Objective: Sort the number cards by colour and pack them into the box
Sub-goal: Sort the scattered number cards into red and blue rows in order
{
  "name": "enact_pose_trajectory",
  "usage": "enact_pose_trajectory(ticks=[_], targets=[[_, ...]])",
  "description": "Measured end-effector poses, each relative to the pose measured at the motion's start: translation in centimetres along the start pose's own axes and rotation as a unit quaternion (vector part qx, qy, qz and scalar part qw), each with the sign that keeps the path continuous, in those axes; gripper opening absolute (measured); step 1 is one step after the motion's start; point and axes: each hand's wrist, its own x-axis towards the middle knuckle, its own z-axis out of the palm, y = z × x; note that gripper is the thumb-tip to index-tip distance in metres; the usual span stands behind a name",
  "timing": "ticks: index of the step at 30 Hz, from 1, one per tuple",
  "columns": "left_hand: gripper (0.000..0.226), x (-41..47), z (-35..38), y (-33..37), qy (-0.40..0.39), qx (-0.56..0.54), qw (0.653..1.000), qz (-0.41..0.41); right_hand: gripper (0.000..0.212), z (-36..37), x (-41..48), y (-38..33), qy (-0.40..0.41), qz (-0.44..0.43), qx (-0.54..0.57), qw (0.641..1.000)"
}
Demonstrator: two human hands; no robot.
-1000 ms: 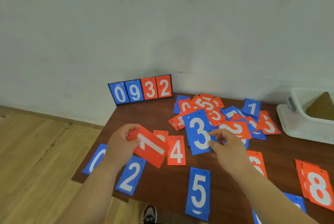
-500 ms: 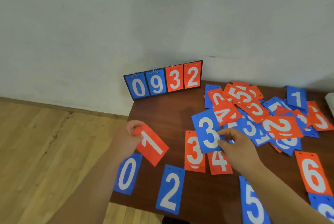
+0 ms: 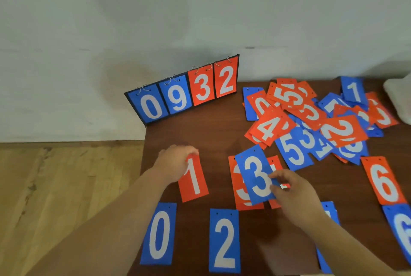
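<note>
My left hand (image 3: 172, 163) holds the top edge of a red 1 card (image 3: 193, 179) that lies flat on the brown table (image 3: 200, 133). My right hand (image 3: 293, 195) pinches the right edge of a blue 3 card (image 3: 255, 177), which sits over a red 3 card (image 3: 239, 195) and another red card. A blue 0 card (image 3: 158, 234) and a blue 2 card (image 3: 224, 241) lie at the near edge. A mixed heap of red and blue cards (image 3: 311, 117) covers the far right. The white box (image 3: 398, 100) shows only at the right border.
A flip scoreboard (image 3: 184, 91) reading 0 9 3 2 stands at the table's far left corner against the wall. A red 6 card (image 3: 384, 180) and a blue 6 card (image 3: 400, 231) lie at the right. Wooden floor (image 3: 66, 186) runs left of the table.
My left hand has lowered the red 1 card onto the table, now upright in view. My right hand has drawn the blue 3 card nearer, over the red 3. The camera has turned left.
</note>
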Motion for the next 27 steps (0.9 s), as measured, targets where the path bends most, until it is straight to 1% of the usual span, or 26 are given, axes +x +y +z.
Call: enact_pose_trajectory(ticks=[2, 5, 7, 12, 17, 22, 27], targets=[[0.041, 0.8, 1.5, -0.1, 0.046, 0.053, 0.997, 0.011, 0.021, 0.3, -0.1, 0.3, 0.003, 0.007, 0.004, 1.0], [0.039, 0.5, 3.0, 0.1, 0.146, 0.069, 0.987, -0.01, 0.021, 0.7, 0.0, 0.5, 0.011, 0.008, 0.009, 1.0], [0.041, -0.3, 3.9, 0.7, 0.165, 0.058, 0.984, -0.031, 0.021, 0.9, 0.1, 0.5, 0.013, 0.014, 0.014, 1.0], [0.044, -3.7, 6.9, 2.6, 0.138, -0.003, 0.989, -0.054, 0.021, 0.9, 0.4, 0.6, 0.018, 0.029, 0.019, 0.999], [0.049, -7.2, 9.3, 5.1, 0.127, -0.051, 0.99, -0.036, 0.021, 0.6, 0.3, 1.2, 0.014, 0.029, 0.024, 0.999], [0.057, -9.6, 12.0, 6.5, 0.08, -0.015, 0.997, -0.02, 0.018, 0.4, -0.5, 2.5, 0.009, 0.036, 0.042, 0.998], [0.063, -11.1, 13.9, 7.1, 0.048, 0.021, 0.998, -0.022, 0.016, 0.3, -2.2, 4.1, -0.035, 0.045, 0.057, 0.997]])
